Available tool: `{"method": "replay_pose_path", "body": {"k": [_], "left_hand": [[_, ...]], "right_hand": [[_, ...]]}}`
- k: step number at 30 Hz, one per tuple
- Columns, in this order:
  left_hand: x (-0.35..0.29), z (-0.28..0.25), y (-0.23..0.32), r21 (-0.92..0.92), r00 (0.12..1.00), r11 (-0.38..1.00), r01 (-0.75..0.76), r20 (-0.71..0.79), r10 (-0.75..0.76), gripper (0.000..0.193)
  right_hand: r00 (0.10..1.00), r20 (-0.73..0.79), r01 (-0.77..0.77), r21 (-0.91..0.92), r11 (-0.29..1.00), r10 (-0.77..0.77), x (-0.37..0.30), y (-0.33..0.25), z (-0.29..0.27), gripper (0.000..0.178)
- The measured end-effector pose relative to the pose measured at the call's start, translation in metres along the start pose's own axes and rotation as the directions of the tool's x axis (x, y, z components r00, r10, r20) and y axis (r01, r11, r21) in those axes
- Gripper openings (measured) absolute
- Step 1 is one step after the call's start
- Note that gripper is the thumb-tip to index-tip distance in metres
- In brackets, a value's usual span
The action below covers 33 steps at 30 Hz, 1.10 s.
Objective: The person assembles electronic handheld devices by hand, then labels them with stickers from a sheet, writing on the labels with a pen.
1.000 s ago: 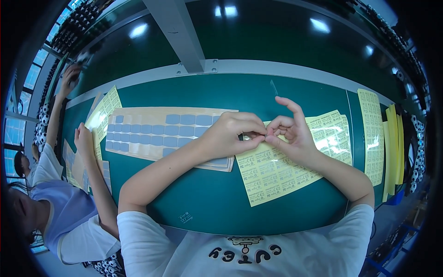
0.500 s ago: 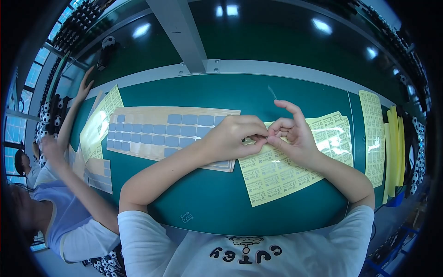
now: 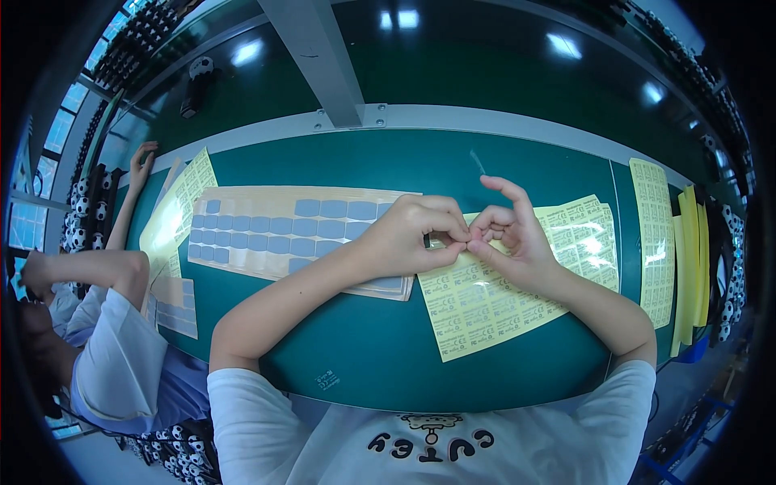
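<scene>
My left hand point(image 3: 416, 234) and my right hand point(image 3: 517, 246) meet fingertip to fingertip over the table, each with thumb and forefinger pinched together. Whatever they pinch is too small to make out. The other fingers of my right hand are raised, and a thin clear sliver point(image 3: 477, 161) shows at one fingertip; whether it sticks there or lies on the table, I cannot tell. Under my hands is a yellow sheet of printed clear labels point(image 3: 469, 315). To its left, partly beneath my left forearm, lie beige sheets of blue-grey rounded stickers point(image 3: 271, 227).
Another yellow label sheet point(image 3: 651, 242) lies at the right edge beside yellow strips point(image 3: 691, 275). At left are a tilted yellow sheet point(image 3: 178, 206) and a smaller sticker sheet point(image 3: 175, 307). A loose clear label point(image 3: 327, 380) rests near the front edge. A co-worker point(image 3: 129, 347) sits at left.
My hands have barely moved. The co-worker at left has shifted, with one arm now bent up near the head. A dark object with a ball-patterned top beyond the table has moved slightly right.
</scene>
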<state>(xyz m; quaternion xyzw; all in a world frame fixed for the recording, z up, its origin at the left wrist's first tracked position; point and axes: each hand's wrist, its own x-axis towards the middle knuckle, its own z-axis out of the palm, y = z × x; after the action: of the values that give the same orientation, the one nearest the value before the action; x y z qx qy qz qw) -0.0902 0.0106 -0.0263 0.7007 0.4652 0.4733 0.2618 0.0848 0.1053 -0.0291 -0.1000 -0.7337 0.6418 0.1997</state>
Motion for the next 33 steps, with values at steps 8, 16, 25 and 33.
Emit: {"method": "replay_pose_path", "body": {"k": [8,16,25,33], "left_hand": [[-0.0013,-0.0003,0.0012,0.03,1.0,0.999,0.014,0.006,-0.014,0.01],[-0.0023,0.0003,0.0022,0.092,0.999,0.995,-0.042,-0.004,0.043,0.011],[-0.0034,0.0028,0.0028,0.103,0.997,0.992,-0.07,-0.023,0.072,0.011],[-0.0022,-0.0008,-0.0007,0.067,0.998,0.996,-0.054,0.019,0.053,0.01]], "right_hand": [[1.0,0.004,0.012,-0.003,1.0,-0.012,-0.0001,-0.0004,0.001,0.065],[0.999,0.019,-0.034,-0.013,0.999,0.034,0.0,-0.0037,-0.0008,0.065],[0.997,0.043,-0.068,-0.009,0.998,0.068,0.0003,-0.0062,-0.0016,0.065],[0.997,0.052,-0.061,-0.021,0.998,0.062,0.0004,-0.0072,-0.0021,0.065]]}}
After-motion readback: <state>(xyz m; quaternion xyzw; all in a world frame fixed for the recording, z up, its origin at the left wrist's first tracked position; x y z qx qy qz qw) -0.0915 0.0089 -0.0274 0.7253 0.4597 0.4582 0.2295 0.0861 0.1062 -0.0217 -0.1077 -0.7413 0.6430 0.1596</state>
